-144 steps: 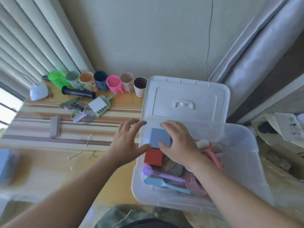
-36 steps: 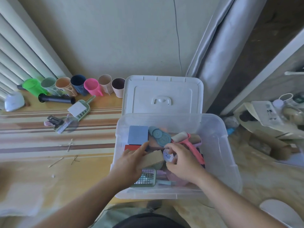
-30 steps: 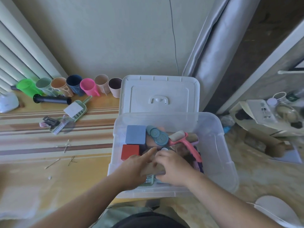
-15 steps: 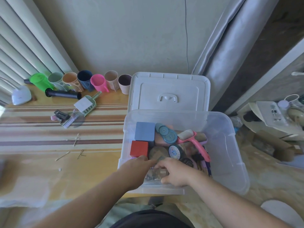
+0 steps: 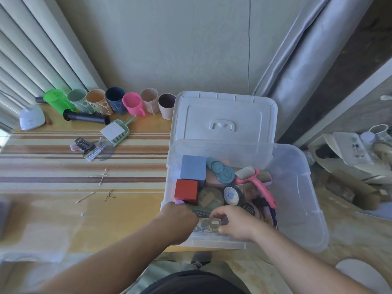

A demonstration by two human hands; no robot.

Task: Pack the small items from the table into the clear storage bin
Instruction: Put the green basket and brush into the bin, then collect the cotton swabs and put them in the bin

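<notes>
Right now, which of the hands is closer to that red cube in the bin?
The left hand. It sits just below the red cube, at the bin's near-left corner. The right hand is farther off to the right, lower in the bin.

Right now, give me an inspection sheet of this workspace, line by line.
Surface: striped table, wooden edge bare nearby.
Job's things: clear storage bin open, lid propped behind; red block, blue block, pink lint roller inside.
Clutter: row of cups, black tube, green dustpan, small brush, cotton swabs.
Grippers: left hand and right hand both grip a flat clear item in the bin.
Cables: thin wire on wall.
Surroundings: blinds, grey curtain.
</notes>
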